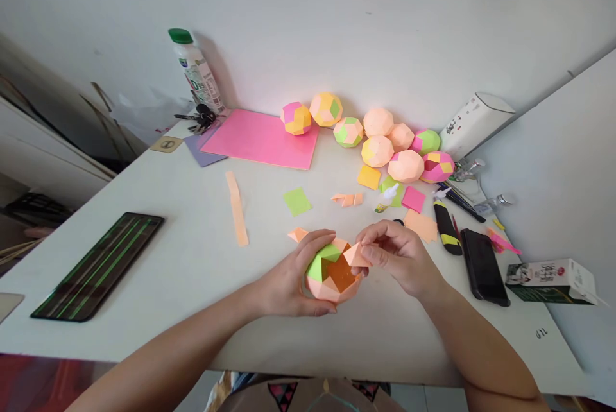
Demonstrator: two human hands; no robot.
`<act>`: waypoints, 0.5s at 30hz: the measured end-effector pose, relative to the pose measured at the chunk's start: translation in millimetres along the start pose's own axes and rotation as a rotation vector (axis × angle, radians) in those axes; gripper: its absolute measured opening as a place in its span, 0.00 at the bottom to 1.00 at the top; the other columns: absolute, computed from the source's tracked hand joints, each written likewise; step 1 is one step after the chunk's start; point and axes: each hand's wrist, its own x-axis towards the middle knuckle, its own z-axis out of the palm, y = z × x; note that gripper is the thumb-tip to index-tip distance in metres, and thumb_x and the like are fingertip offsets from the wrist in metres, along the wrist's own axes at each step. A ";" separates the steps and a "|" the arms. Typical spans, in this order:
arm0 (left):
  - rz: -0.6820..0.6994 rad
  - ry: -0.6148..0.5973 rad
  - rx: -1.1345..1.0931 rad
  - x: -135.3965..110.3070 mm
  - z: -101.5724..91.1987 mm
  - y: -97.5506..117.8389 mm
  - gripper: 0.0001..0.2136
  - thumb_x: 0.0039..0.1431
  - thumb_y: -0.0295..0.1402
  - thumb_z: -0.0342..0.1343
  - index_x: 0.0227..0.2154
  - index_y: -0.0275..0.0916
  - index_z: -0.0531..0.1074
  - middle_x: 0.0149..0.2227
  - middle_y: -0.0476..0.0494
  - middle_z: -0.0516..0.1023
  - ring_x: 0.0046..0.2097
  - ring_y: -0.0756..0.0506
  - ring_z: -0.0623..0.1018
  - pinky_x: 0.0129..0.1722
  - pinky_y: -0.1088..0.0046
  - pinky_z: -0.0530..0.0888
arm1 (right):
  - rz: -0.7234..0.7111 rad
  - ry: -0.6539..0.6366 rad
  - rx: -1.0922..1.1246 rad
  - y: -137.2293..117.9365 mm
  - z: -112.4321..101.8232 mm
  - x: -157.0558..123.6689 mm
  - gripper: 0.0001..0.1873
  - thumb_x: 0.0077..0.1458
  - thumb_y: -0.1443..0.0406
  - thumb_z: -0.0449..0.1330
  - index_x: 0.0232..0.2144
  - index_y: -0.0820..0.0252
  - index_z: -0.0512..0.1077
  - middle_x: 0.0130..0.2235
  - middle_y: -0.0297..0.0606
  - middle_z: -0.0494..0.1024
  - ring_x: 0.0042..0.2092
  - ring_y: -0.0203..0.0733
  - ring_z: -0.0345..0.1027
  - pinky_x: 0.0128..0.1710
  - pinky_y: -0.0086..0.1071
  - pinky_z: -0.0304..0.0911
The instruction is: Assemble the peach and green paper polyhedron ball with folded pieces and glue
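Note:
A faceted paper ball (332, 289) in peach and green, with an open gap showing its orange inside, rests in my left hand (293, 280). The fingers curl over its far side and the thumb presses near its base. My right hand (402, 258) pinches a folded peach paper piece (355, 254) at the right rim of the gap. Just beyond the left fingers lies another folded peach piece (297, 233). Farther out are a folded peach strip (347, 199), a green paper square (297, 201) and a small glue bottle (387, 198).
Several finished paper balls (378, 151) cluster by the wall. A pink sheet (264, 139) lies left of them, near a white bottle (199, 72). On the right are a cutter knife (447, 228), a phone (484, 267) and a drink carton (553, 280). A dark striped case (99, 267) lies left.

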 end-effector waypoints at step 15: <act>0.108 0.043 0.137 2.4 8.0 -24.3 0.46 0.50 0.39 0.66 0.64 0.50 0.41 0.65 0.30 0.48 0.65 0.29 0.55 0.58 0.44 0.64 | 0.079 0.027 -0.135 -7.1 -2.6 -1.0 0.08 0.51 0.65 0.67 0.34 0.59 0.73 0.31 0.33 0.77 0.28 0.34 0.74 0.30 0.30 0.72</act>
